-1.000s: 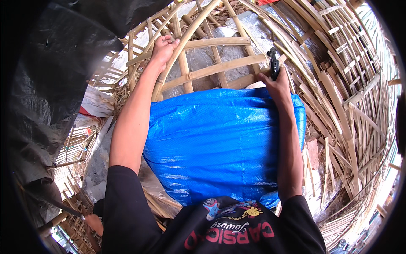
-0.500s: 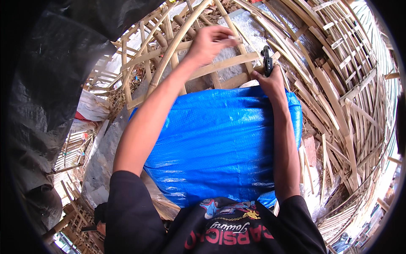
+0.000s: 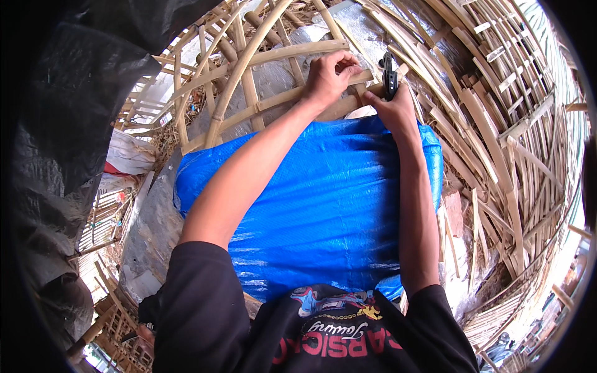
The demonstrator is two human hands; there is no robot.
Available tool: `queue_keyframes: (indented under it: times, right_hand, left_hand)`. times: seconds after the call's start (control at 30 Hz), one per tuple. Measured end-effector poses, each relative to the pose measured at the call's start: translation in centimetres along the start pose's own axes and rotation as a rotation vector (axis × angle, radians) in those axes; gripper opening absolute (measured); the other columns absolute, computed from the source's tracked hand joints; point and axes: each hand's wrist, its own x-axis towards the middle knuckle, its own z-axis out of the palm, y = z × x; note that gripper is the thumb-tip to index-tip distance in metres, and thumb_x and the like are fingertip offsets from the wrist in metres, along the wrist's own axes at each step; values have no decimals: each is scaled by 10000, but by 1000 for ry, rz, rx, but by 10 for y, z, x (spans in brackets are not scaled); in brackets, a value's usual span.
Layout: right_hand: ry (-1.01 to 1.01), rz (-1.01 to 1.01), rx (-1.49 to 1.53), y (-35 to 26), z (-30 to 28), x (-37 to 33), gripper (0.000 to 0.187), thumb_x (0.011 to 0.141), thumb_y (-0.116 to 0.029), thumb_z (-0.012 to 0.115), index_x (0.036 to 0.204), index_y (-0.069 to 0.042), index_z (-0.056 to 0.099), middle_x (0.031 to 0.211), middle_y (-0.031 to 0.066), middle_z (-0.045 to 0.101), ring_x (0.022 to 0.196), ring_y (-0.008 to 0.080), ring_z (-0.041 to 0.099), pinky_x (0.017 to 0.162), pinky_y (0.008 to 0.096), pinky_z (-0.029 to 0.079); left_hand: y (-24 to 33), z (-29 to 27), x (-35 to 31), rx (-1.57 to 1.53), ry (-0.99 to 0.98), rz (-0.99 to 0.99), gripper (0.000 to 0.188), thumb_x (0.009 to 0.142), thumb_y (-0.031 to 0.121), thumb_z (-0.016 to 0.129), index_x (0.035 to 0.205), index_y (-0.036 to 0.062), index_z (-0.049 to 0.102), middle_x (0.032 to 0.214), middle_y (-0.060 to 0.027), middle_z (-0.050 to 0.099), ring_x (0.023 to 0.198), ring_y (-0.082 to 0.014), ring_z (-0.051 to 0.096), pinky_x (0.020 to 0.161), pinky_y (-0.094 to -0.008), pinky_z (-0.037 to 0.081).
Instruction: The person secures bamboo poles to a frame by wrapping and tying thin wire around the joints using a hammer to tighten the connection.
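My right hand [image 3: 398, 109] is closed around a narrow black hand tool [image 3: 390, 78], which stands upright above the fist; its exact kind is unclear. To its left, my left hand [image 3: 331, 78] has curled fingers, with thumb and forefinger pinched together. Whatever those fingertips may hold is too small to make out. Both hands are over a bamboo lattice [image 3: 273, 102] of crossed split strips, the left beside the end of one strip near the tool. A blue plastic sheet [image 3: 317, 199] spreads between my forearms, below the lattice.
Split bamboo strips [image 3: 491, 137] lie in a dense pile along the right. Black plastic sheeting [image 3: 74, 112] hangs at the left. A grey slab [image 3: 146, 248] leans left of the blue sheet. Part of another person [image 3: 146, 336] shows at lower left.
My left hand has moved right and slightly down, toward the tool, and its fingers have drawn into a pinch. The right hand with the tool has shifted slightly up and left.
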Motion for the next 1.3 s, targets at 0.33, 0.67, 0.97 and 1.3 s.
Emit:
queue_keyframes:
  times: [0.33, 0.67, 0.97, 1.3]
  right_hand:
    - [-2, 10, -39, -5, 2, 2, 537, 732, -226, 874, 1024, 81, 546, 942, 218, 682, 866, 291, 679, 791, 389, 527]
    - [-27, 30, -21, -2, -1, 1, 550, 749, -253, 860, 1045, 87, 544, 924, 214, 683, 869, 297, 676, 814, 387, 523]
    - [-47, -21, 30, 2, 1, 5, 542, 755, -216, 863, 1051, 75, 514, 906, 193, 689, 842, 275, 676, 802, 377, 529]
    - [-27, -49, 18, 0, -1, 1, 549, 777, -186, 837, 1106, 76, 484, 969, 212, 667, 900, 291, 657, 837, 389, 513]
  left_hand:
    - [-8, -12, 9, -160, -19, -204, 80, 864, 76, 764, 933, 40, 747, 862, -21, 742, 800, -75, 666, 756, -240, 529]
    - [-22, -106, 50, 422, 571, -107, 66, 882, 123, 726, 932, 79, 726, 807, -55, 726, 750, -144, 678, 698, -305, 516]
    - [-88, -153, 34, 503, 493, -325, 72, 882, 84, 701, 907, 49, 644, 783, -73, 680, 725, -189, 644, 703, -334, 508]
    - [-97, -215, 62, 18, 197, -828, 136, 982, 251, 626, 1033, 129, 594, 780, 29, 537, 722, -113, 517, 839, -524, 496]
